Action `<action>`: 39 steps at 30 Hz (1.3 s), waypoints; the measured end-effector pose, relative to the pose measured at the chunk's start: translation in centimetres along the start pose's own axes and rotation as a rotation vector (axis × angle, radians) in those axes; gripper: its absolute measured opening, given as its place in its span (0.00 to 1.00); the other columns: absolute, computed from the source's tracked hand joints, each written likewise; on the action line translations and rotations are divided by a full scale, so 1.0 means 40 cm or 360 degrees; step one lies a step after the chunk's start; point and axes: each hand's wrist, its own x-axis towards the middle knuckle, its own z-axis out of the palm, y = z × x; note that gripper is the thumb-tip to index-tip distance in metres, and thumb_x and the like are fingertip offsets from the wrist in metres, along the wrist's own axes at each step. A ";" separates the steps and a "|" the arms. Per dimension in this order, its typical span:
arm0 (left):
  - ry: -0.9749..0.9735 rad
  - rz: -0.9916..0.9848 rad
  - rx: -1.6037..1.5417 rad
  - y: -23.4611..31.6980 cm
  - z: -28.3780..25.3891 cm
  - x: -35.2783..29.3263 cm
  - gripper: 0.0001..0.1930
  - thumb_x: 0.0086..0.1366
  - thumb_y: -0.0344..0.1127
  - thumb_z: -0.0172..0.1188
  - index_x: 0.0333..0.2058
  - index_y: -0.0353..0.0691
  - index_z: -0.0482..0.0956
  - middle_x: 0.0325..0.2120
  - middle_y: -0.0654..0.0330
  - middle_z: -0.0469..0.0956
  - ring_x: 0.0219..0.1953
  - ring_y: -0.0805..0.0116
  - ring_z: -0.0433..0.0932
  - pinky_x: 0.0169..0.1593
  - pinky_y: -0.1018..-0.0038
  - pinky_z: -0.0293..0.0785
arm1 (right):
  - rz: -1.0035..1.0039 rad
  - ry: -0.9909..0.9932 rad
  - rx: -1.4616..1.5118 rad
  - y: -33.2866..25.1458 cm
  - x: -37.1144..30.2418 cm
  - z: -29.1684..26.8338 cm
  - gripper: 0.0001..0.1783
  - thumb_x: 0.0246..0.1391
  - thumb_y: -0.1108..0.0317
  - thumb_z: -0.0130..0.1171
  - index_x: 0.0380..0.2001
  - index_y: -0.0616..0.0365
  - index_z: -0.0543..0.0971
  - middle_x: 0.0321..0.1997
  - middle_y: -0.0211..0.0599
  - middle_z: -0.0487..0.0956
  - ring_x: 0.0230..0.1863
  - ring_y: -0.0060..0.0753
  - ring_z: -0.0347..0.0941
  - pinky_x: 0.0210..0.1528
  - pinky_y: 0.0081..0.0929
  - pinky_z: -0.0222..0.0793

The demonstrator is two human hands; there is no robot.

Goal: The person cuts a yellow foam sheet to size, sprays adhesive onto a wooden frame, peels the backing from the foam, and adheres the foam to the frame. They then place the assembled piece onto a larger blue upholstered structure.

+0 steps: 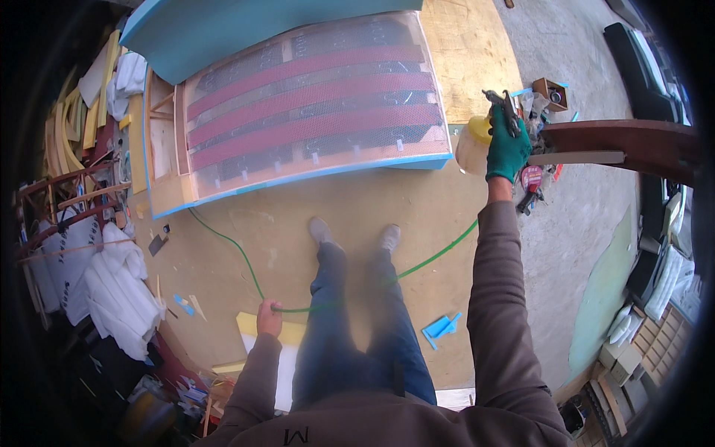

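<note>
In a green glove, my right hand (509, 153) grips a spray gun (511, 113) out to the right at arm's length. A pale pot (471, 149) with a yellow lid hangs beside the glove. Low on the left, my bare left hand (269, 319) is closed around a thin green hose (441, 255), which loops across my legs and rises toward the right. Ahead of me lies a furniture frame (302, 175) with wide reddish straps under a fine mesh and light-blue edging. Blue sheet material (253, 33) drapes over its far side.
A dark red curved beam (618, 141) juts in from the right, beside tools and a small wooden box (550, 95). Blue scraps (442, 328) and yellow foam (253, 328) lie on the floor. White wrapped bundles (119, 287) and wood offcuts (93, 112) crowd the left.
</note>
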 end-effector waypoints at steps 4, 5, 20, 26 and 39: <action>0.0005 -0.0013 0.0113 -0.027 0.016 -0.012 0.13 0.78 0.45 0.65 0.48 0.40 0.81 0.46 0.44 0.82 0.52 0.41 0.82 0.56 0.52 0.79 | 0.0040 -0.0045 -0.0071 0.037 -0.057 -0.075 0.20 0.65 0.51 0.77 0.35 0.58 0.89 0.26 0.29 0.86 0.28 0.18 0.79 0.34 0.27 0.73; 0.0056 0.0061 0.0081 -0.034 0.017 -0.021 0.13 0.78 0.44 0.65 0.48 0.41 0.81 0.46 0.44 0.82 0.52 0.41 0.82 0.56 0.52 0.79 | 0.0079 -0.0053 -0.0133 0.052 -0.079 -0.103 0.20 0.65 0.50 0.77 0.35 0.58 0.89 0.26 0.29 0.85 0.28 0.18 0.78 0.34 0.28 0.73; 0.0059 0.0001 0.0035 -0.054 0.041 -0.096 0.09 0.76 0.38 0.66 0.45 0.39 0.80 0.46 0.45 0.81 0.52 0.41 0.81 0.57 0.53 0.78 | 0.0186 -0.0270 -0.0786 0.275 -0.365 -0.394 0.21 0.63 0.46 0.75 0.36 0.54 0.87 0.28 0.52 0.84 0.29 0.55 0.82 0.33 0.46 0.72; 0.0126 -0.0040 0.0002 -0.091 0.047 -0.111 0.10 0.76 0.38 0.65 0.47 0.39 0.80 0.47 0.45 0.81 0.52 0.40 0.81 0.57 0.52 0.78 | 0.0277 -0.0424 -0.0727 0.245 -0.457 -0.357 0.21 0.62 0.45 0.76 0.38 0.53 0.88 0.28 0.50 0.84 0.30 0.50 0.83 0.36 0.44 0.74; 0.0096 -0.0156 -0.0094 -0.204 0.017 -0.125 0.12 0.77 0.41 0.65 0.49 0.39 0.79 0.46 0.44 0.81 0.51 0.41 0.81 0.55 0.52 0.78 | 0.0055 -0.0843 -0.0751 0.036 -0.678 -0.106 0.17 0.64 0.50 0.76 0.41 0.52 0.89 0.25 0.42 0.82 0.26 0.36 0.79 0.35 0.37 0.75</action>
